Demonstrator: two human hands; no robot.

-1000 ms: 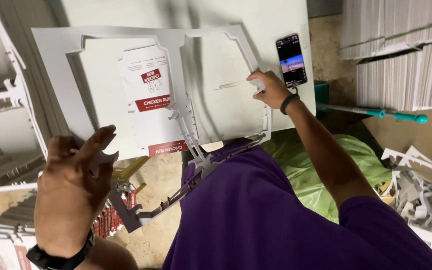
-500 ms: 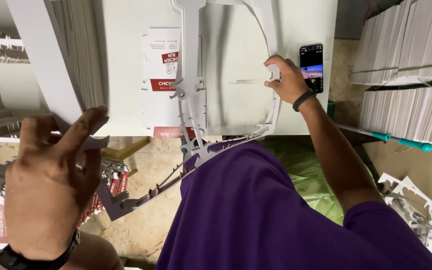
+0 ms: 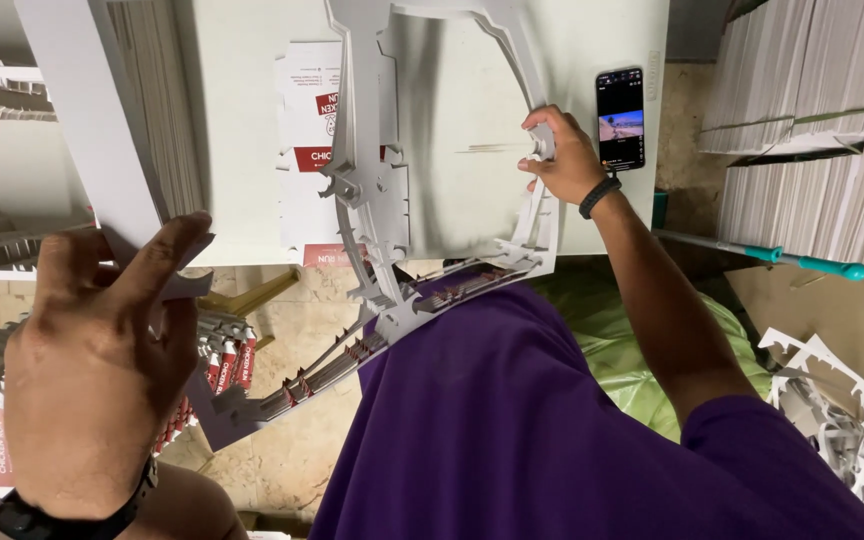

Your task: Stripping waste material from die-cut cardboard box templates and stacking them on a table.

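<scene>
The head view cuts off much. The grey die-cut cardboard waste frame [image 3: 392, 190] runs out past the top edge, so its full outline cannot be made out. Its left strip passes behind the left hand [image 3: 102, 370], where thumb and fingers are curled shut, pinching that strip. Whether the fingertips meet behind the card cannot be told. The right hand [image 3: 557, 155], farther off and to the right, is closed on the frame's right-hand edge, with its fingertips hidden by the card.

Under the frame lies one flat white printed carton blank with red panels [image 3: 312, 130], partly covered by the frame's middle strut. It rests on a white sheet stack [image 3: 612, 215] whose far edge is out of view.

One black smartphone with a lit screen [image 3: 620, 118] lies on that stack, just right of the right hand. One teal-handled rod [image 3: 782, 258] shows at the right, its near end hidden by the forearm. There are two dark wristbands, one on each wrist.

Stacks of grey sheets [image 3: 812, 120] stand far right, cut off by the edge. White offcut scraps [image 3: 852, 420] lie near right.
</scene>
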